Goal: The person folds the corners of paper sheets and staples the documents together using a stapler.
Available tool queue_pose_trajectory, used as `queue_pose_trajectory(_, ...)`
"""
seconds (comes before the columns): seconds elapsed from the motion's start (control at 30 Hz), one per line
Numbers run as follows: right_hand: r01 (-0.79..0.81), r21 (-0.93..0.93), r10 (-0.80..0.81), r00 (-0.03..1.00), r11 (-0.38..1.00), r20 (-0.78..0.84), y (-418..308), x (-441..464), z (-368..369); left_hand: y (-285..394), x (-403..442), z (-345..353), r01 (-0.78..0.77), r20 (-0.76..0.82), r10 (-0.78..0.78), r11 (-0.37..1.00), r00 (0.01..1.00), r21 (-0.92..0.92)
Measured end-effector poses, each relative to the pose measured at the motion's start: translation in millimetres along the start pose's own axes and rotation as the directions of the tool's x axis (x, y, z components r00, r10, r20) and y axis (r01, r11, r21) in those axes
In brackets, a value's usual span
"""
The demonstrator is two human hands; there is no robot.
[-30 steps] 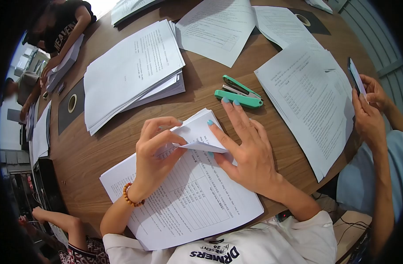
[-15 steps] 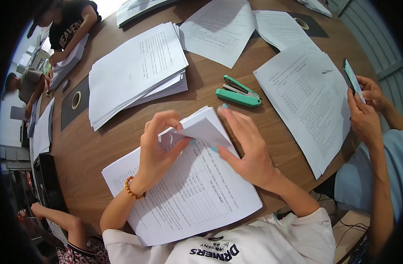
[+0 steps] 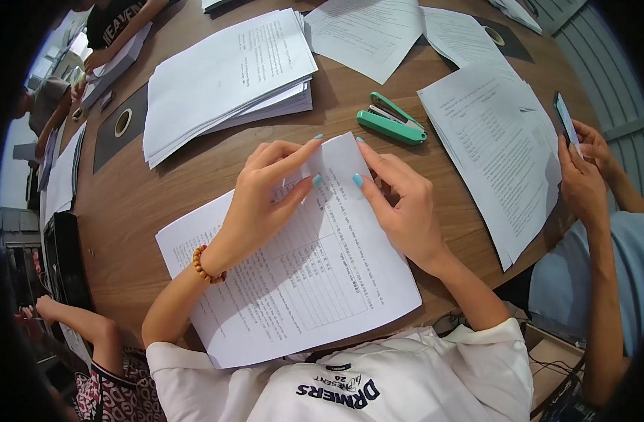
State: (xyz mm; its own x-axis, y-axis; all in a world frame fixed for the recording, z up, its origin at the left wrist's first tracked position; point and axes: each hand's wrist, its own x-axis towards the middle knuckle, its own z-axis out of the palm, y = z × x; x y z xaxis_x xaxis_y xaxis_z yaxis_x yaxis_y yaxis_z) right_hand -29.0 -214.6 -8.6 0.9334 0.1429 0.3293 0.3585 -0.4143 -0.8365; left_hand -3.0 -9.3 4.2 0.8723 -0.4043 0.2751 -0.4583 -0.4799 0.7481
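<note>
A stack of printed sheets (image 3: 315,281) lies at the table's near edge, its narrow far corner between my hands. My left hand (image 3: 273,179) grips the sheets at their left edge, thumb on the printed top page and forefinger along the edge. My right hand (image 3: 406,200) grips the right edge, thumb on top and other fingers partly hidden at the side. The top page lies nearly flat. Beyond my right hand, apart from it, a green stapler (image 3: 391,119) rests on the wood with its arm raised.
A thick pile of papers (image 3: 227,77) lies at the back left. Loose sheets (image 3: 494,155) spread along the right, beside a person's hands holding a phone (image 3: 567,123). Round cable holes (image 3: 123,122) sit in dark panels. Another person works at the far left.
The lifted, curled corner of the top page has come down flat. Both hands have shifted to the corner's edges. The view has tilted, so the table's things sit higher.
</note>
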Motion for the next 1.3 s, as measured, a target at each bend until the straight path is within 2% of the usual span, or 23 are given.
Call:
queue_pose_trajectory(0.1,0.008,-0.013,-0.009,1.0,1.0,-0.004,-0.4,0.4,0.9,-3.5,1.7,-0.1,0.016,0.015,-0.016,1.0,1.0,0.012)
queue_pose_trajectory(0.17,-0.016,-0.017,0.017,1.0,1.0,0.011,-1.5,0.4,0.1,-9.7,2.0,2.5,0.102,0.013,-0.101,0.987,0.995,-0.122)
queue_pose_trajectory(0.3,-0.043,-0.01,0.043,0.999,0.999,0.015,-1.1,-0.2,0.7,-10.7,3.4,7.1,0.102,-0.052,-0.111,0.983,0.992,-0.15)
queue_pose_trajectory(0.43,-0.063,-0.012,0.063,0.994,0.998,0.083,3.4,10.0,-12.1,-9.7,2.8,8.5,0.047,-0.07,-0.053,0.995,0.996,-0.087)
queue_pose_trajectory(0.5,0.089,-0.178,-0.09,0.996,0.98,0.005,13.8,34.6,-27.8,-9.6,2.3,8.8,0.045,-0.076,-0.051,0.996,0.996,-0.08)
queue_pose_trajectory(0.53,0.091,-0.182,-0.09,0.996,0.979,0.014,26.7,45.9,-33.5,-11.1,2.5,7.9,0.028,-0.066,-0.032,0.998,0.997,-0.057)
queue_pose_trajectory(0.57,0.259,-0.422,-0.263,0.964,0.869,0.052,44.8,55.9,-37.7,-11.7,2.1,7.5,0.011,-0.055,-0.013,0.999,0.998,-0.036)
queue_pose_trajectory(0.6,0.4,-0.624,-0.413,0.901,0.671,0.133,57.8,62.7,-39.2,-11.3,1.7,8.0,0.011,-0.061,-0.014,0.999,0.998,-0.046)
queue_pose_trajectory(0.63,0.404,-0.628,-0.413,0.9,0.665,0.143,64.3,66.7,-37.8,-11.0,1.6,8.4,0.021,-0.058,-0.024,0.998,0.998,-0.061)
queue_pose_trajectory(0.7,0.402,-0.58,-0.271,0.914,0.708,0.302,67.8,72.5,-37.0,-10.8,1.2,10.2,0.033,-0.068,-0.039,0.995,0.997,-0.09)
queue_pose_trajectory(0.73,0.412,-0.582,-0.271,0.909,0.701,0.316,64.3,76.1,-40.0,-12.2,1.4,10.2,0.006,-0.073,-0.011,0.998,0.997,-0.061)
queue_pose_trajectory(0.77,0.208,-0.456,-0.062,0.947,0.865,0.314,60.3,81.1,-46.2,-13.6,1.8,10.6,-0.02,-0.079,0.018,0.999,0.997,-0.032)
queue_pose_trajectory(0.8,-0.039,-0.313,0.15,0.929,0.949,0.339,51.8,85.9,-50.0,-14.1,2.3,9.1,-0.016,-0.087,0.013,0.999,0.996,-0.036)
queue_pose_trajectory(0.83,-0.033,-0.319,0.149,0.925,0.947,0.349,43.0,89.8,-57.1,-13.7,3.2,8.9,-0.026,-0.089,0.023,0.999,0.996,-0.036)
queue_pose_trajectory(0.9,-0.202,-0.02,0.182,0.831,0.979,0.526,29.8,94.9,-71.4,-14.5,2.9,8.4,-0.036,-0.099,0.033,0.999,0.994,-0.032)
queue_pose_trajectory(0.93,0.065,-0.007,-0.052,0.844,0.998,0.533,26.8,95.8,-73.5,-15.5,3.5,9.9,-0.027,-0.095,0.022,0.998,0.995,-0.052)
queue_pose_trajectory(0.97,0.072,-0.013,-0.053,0.842,0.997,0.537,22.1,98.7,-76.2,-16.4,4.1,11.3,-0.018,-0.09,0.012,0.997,0.996,-0.072)
queue_pose_trajectory(1.03,0.198,-0.167,-0.009,0.67,0.966,0.743,3.8,104.0,-78.1,-16.2,2.9,10.3,-0.002,-0.082,-0.004,0.998,0.997,-0.068)
queue_pose_trajectory(1.1,0.223,-0.17,-0.029,0.682,0.96,0.731,0.7,105.5,-72.4,-15.6,3.1,10.5,0.012,-0.076,-0.017,0.997,0.997,-0.07)
queue_pose_trajectory(1.17,0.272,-0.215,-0.013,0.646,0.938,0.764,-0.1,106.5,-67.2,-14.6,2.4,10.1,0.007,-0.077,-0.013,0.997,0.997,-0.077)
queue_pose_trajectory(1.3,0.276,-0.221,-0.009,0.643,0.935,0.766,-7.0,106.7,-60.1,-13.3,3.0,12.1,0.01,-0.116,-0.023,0.994,0.993,-0.11)
